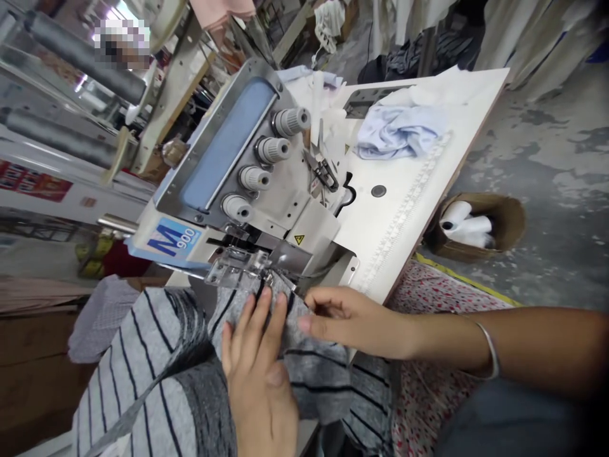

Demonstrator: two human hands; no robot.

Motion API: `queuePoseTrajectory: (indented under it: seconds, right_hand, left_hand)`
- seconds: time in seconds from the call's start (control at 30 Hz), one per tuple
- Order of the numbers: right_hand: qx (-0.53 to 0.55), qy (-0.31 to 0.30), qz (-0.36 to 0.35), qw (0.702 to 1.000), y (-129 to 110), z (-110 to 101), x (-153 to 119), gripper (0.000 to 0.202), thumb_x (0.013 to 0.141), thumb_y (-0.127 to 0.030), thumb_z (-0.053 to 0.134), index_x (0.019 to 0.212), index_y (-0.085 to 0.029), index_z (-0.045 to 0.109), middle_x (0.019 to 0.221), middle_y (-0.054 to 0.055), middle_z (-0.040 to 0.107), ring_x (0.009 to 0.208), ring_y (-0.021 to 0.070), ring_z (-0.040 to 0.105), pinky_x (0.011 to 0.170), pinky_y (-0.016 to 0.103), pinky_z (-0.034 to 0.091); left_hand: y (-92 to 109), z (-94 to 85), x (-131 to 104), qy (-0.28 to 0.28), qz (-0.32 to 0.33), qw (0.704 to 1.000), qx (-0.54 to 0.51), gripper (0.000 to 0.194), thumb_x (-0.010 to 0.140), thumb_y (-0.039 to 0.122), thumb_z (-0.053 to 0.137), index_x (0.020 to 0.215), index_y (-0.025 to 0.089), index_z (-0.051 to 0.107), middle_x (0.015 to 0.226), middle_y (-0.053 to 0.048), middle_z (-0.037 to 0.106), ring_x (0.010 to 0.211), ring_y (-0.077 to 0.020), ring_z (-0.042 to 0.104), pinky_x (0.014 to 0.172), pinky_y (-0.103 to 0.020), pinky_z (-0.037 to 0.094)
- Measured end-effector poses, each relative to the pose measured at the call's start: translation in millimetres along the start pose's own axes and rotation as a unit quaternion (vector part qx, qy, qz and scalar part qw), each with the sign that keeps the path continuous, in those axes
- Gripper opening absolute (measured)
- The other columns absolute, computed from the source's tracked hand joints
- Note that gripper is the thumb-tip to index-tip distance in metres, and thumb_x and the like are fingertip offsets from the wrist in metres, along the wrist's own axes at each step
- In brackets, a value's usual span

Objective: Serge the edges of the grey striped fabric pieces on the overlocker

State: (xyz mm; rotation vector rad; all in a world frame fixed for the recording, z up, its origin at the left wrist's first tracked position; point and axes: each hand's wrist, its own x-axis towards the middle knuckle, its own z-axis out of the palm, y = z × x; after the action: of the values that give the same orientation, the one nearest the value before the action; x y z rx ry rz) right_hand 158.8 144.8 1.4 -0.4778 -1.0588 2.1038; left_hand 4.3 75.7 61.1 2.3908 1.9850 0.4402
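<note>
A piece of grey fabric with black stripes [318, 377] lies under the presser area of a white and blue overlock sewing machine [228, 149]. My left hand [259, 368] rests flat on this fabric, fingers stretched toward the clear guard [233, 266]. At the fabric's right edge, my right hand [356, 320] pinches the cloth between thumb and bent forefinger. The needle is hard to make out behind the guard. Stacks of the same striped fabric [128, 355] sit left of my left hand.
Thread snips [323, 171] rest by the tension knobs [273, 150]. Crumpled pale blue cloth [397, 130] lies on the white table [380, 222], which has a measuring tape along its edge. On the floor, a cardboard box [511, 222] holds white thread cones [469, 228]. Grey thread spools [85, 57] stand upper left.
</note>
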Motion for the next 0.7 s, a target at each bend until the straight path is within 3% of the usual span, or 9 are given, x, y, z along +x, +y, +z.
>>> queuePoseTrajectory:
  seconds: [0.1, 0.23, 0.37, 0.47, 0.57, 0.7]
  right_hand:
    - [0.107, -0.047, 0.061, 0.991, 0.4, -1.4, -0.6, 0.052, 0.070, -0.058, 0.077, 0.085, -0.018, 0.048, 0.076, -0.004, 0.050, 0.068, 0.0099, 0.044, 0.066, 0.026, 0.036]
    - [0.045, -0.081, 0.083, 0.992, 1.9, -7.9, -2.3, 0.050, 0.075, -0.063, 0.070, 0.084, -0.017, 0.052, 0.070, -0.005, 0.046, 0.061, 0.0089, 0.037, 0.061, 0.026, 0.032]
    - [-0.082, -0.065, 0.002, 0.995, -1.0, -12.3, -3.5, 0.044, 0.084, -0.057, 0.063, 0.071, -0.017, 0.049, 0.069, -0.005, 0.038, 0.065, 0.0106, 0.035, 0.061, 0.026, 0.030]
    - [-0.149, -0.021, -0.061, 0.987, -2.2, -12.6, -2.7, 0.038, 0.084, -0.047, 0.066, 0.069, -0.017, 0.049, 0.072, -0.003, 0.042, 0.072, 0.0122, 0.040, 0.067, 0.026, 0.035]
    - [-0.075, -0.031, -0.037, 0.996, 0.6, -12.9, -2.8, 0.034, 0.081, -0.046, 0.070, 0.084, -0.016, 0.053, 0.079, -0.002, 0.051, 0.076, 0.0132, 0.047, 0.074, 0.028, 0.042]
    - [-0.027, -0.116, 0.026, 0.992, 5.0, -16.9, -14.6, 0.041, 0.082, -0.052, 0.068, 0.096, -0.014, 0.059, 0.089, 0.001, 0.057, 0.086, 0.0144, 0.052, 0.087, 0.031, 0.045]
  left_hand:
    - [-1.1, -0.1, 3.5, 0.004, 0.000, 1.000, -0.005, 0.061, 0.099, 0.054, 0.008, 0.144, 0.032, 0.043, 0.150, -0.001, 0.044, 0.144, -0.0214, 0.030, 0.119, -0.044, 0.010]
    - [-10.5, -0.7, 9.0, 0.010, 0.022, 0.999, -0.021, 0.057, 0.099, 0.054, 0.012, 0.143, 0.035, 0.043, 0.151, -0.001, 0.043, 0.142, -0.0231, 0.032, 0.116, -0.045, 0.022]
    - [-25.7, -1.7, 12.5, 0.021, 0.041, 0.998, -0.030, 0.048, 0.102, 0.044, 0.020, 0.142, 0.035, 0.046, 0.149, -0.002, 0.045, 0.140, -0.0228, 0.036, 0.115, -0.044, 0.024]
    - [-27.5, -2.4, 12.2, 0.046, 0.021, 0.998, -0.022, 0.042, 0.101, 0.035, 0.032, 0.140, 0.033, 0.048, 0.146, -0.004, 0.049, 0.138, -0.0232, 0.039, 0.117, -0.046, 0.021]
    - [-13.6, -1.4, 3.6, 0.076, -0.001, 0.997, 0.033, 0.042, 0.097, 0.029, 0.047, 0.139, 0.028, 0.051, 0.144, -0.009, 0.051, 0.139, -0.0265, 0.039, 0.118, -0.048, 0.019]
    - [28.5, 17.7, -30.0, 0.102, -0.009, 0.994, 0.041, 0.052, 0.091, 0.021, 0.056, 0.142, 0.023, 0.046, 0.146, -0.013, 0.045, 0.142, -0.0281, 0.034, 0.117, -0.047, 0.022]
